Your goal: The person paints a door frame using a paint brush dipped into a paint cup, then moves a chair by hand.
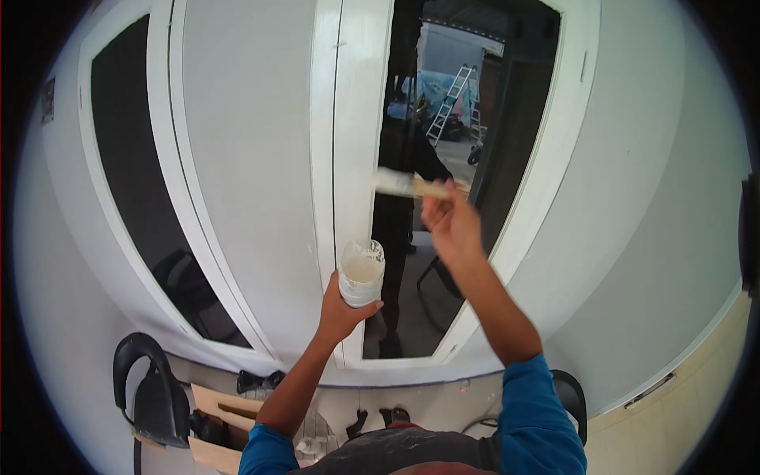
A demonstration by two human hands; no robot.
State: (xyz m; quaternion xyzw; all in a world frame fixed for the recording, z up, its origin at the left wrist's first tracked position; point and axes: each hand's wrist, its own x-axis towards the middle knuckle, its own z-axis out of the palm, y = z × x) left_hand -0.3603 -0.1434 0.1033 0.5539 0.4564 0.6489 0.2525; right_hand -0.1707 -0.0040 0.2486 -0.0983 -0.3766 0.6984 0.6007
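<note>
My left hand is wrapped round a plastic cup of white paint, its upper wall smeared with paint. The cup is held up in front of the window's lower left part. My right hand grips a paintbrush by its wooden handle. White-coated bristles point left, toward the white window frame, and overlap the edge of the dark glass in this view. The brush and right fingers are slightly blurred.
Another white-framed dark window is at the left, past a grey wall panel. Below stand a black chair and an open cardboard box. A second dark chair is at lower right, near a pale cabinet.
</note>
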